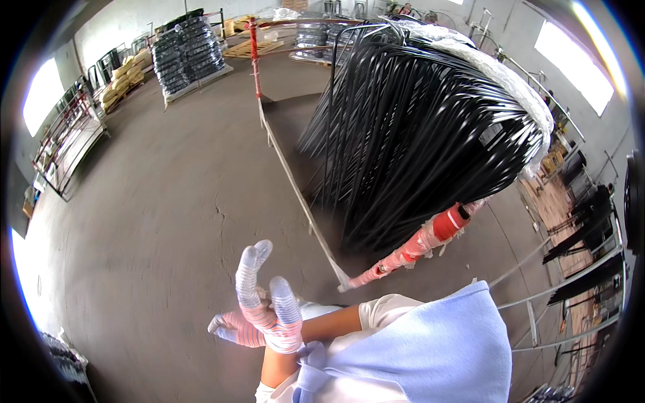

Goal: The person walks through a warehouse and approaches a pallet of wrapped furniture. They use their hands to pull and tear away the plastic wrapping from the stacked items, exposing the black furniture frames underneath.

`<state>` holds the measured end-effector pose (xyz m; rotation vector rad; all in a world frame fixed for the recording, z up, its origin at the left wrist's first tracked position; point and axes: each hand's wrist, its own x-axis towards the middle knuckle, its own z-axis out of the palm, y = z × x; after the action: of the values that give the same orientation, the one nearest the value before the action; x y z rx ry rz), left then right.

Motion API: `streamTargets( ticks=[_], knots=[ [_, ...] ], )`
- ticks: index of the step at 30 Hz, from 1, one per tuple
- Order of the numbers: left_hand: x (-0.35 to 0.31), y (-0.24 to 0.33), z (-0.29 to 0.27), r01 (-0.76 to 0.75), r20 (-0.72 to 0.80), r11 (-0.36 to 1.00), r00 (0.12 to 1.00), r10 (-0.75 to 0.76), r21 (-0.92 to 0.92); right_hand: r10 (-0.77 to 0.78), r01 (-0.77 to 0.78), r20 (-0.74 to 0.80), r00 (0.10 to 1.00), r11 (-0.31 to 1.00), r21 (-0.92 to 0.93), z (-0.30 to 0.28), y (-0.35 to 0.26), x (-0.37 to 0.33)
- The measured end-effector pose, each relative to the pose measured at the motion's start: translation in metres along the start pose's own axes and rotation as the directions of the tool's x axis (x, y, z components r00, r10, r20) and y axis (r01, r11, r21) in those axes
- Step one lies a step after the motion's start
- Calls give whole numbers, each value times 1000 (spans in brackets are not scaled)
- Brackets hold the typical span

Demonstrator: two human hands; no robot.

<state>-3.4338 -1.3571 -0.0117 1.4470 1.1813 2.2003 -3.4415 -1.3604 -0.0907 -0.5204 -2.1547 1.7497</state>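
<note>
Both my hands wear knit gloves striped in pink and pale blue. My left hand (272, 302) is raised with its fingers stretched and apart, holding nothing. Behind it, my right hand (238, 330) points to the left, its forearm passing behind the left wrist. Its visible fingers are stretched out, and part of it is hidden by the left hand. I see nothing in it. A pale blue cloth (423, 342) hangs over my white top, tied in a knot (311, 366) near my left forearm. Neither hand touches the rack ahead.
Black bent metal tubes (416, 127) fill a rack frame (295, 181) with a red-wrapped post (416, 248). Wrapped stacks on pallets (188, 57) stand far left, near yellow sacks (124, 77) and a low metal cart (70, 144). Metal racks (564, 289) line the right side.
</note>
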Motion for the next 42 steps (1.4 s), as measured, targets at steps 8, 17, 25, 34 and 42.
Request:
streamTargets(
  ticks=[8, 17, 25, 34, 42],
  knots=[
    [50, -83, 12, 198, 265, 925, 958, -112, -324, 26, -4, -171, 985, 992, 129, -63, 21, 89],
    [180, -188, -6, -123, 325, 991, 940, 102, 46, 7, 35, -229, 973, 983, 179, -153, 26, 231],
    [258, -252, 4, -251, 455, 961, 847, 276, -115, 53, 11, -290, 956, 977, 215, -210, 22, 325],
    [372, -354, 32, -592, 503, 746, 566, 653, -303, 38, 104, -502, 864, 962, 251, -302, 112, 469],
    [495, -465, 40, -520, 478, 697, 507, 717, -494, 310, -78, -519, 797, 904, 420, -413, 139, 565]
  ],
)
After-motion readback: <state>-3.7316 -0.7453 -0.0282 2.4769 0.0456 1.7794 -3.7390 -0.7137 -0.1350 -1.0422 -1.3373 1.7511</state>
